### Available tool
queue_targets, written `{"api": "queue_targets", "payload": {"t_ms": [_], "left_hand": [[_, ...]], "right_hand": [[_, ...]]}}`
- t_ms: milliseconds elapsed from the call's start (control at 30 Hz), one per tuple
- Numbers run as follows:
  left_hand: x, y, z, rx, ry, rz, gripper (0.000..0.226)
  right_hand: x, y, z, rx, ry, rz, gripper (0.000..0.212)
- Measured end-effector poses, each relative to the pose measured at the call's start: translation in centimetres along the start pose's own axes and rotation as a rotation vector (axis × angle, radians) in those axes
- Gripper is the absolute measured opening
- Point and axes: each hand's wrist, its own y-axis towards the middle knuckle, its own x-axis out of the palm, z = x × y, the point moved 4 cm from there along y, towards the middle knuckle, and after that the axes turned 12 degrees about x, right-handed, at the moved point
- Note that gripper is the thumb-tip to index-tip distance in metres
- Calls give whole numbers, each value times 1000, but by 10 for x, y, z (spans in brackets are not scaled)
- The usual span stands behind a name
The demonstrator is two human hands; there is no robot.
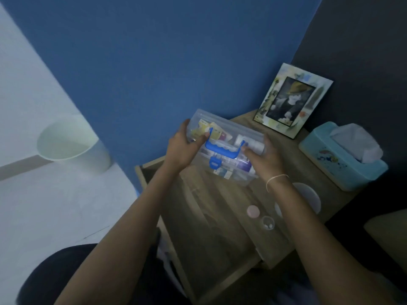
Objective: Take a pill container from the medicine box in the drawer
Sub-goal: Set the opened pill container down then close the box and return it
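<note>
A clear plastic medicine box with a blue handle and blue latch is lifted above the open wooden drawer, its lid closed. My left hand grips its left end and my right hand grips its right end. Packets and small bottles show through the lid. On the nightstand top sit a small clear pill container with white pills inside and its pink cap lying beside it.
A framed photo leans against the dark wall at the back. A light blue tissue box stands at the right. A white disc lies partly under my right forearm. A white bin stands on the floor, left.
</note>
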Motion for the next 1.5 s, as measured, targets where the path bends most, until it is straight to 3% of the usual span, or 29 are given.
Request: {"api": "queue_targets", "payload": {"t_ms": [167, 367, 733, 800, 900, 1133, 1300, 1500], "left_hand": [[-66, -35, -4, -13, 66, -10, 71], [-96, -70, -26, -50, 75, -142, 71], [-51, -70, -90, -75, -36, -330, 50], [-42, -64, -97, -69, -23, -395, 55], [-27, -54, -115, -88, 123, -534, 70], [15, -49, -143, -120, 382, -756, 80], [29, -45, -149, -115, 378, -768, 80], [26, -61, -149, -52, 478, -753, 77]], "right_hand": [[35, -76, -3, -30, 76, -179, 113], [74, -148, 31, -13, -36, -227, 111], [104, -171, 86, 12, -325, -47, 99], [110, -170, 96, 34, -359, -41, 98], [120, -164, 112, 54, -434, -14, 95], [143, -141, 150, 179, -437, -44, 95], [150, -133, 162, 157, -467, 19, 99], [153, -130, 169, 166, -579, -106, 94]]}}
